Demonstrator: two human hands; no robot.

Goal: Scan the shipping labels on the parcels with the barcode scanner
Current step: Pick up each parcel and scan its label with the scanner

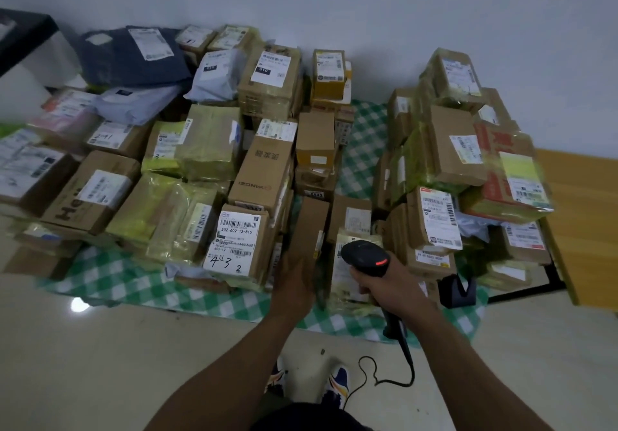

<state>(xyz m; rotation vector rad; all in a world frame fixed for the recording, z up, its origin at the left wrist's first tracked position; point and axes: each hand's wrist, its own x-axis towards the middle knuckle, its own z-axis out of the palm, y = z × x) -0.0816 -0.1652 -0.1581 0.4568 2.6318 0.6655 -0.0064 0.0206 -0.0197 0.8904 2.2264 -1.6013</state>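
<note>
The parcels (261,176) lie heaped on the checked cloth (100,283) in front of you, most with labels facing up. Your left hand (294,285) grips the upright brown box (309,226) at the pile's near edge. Tip it aside so the yellow-taped parcel (341,287) beside it shows fully. Your right hand (384,283) is wrapped round the scanner (364,257), just above that parcel. Square its nose to the barcode and hold it steady.

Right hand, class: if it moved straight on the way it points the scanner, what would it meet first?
Most likely the yellow-taped parcel just ahead of the barcode scanner that the right hand grips, though depth is unclear. The upright brown box in the left hand stands beside that line.
</note>
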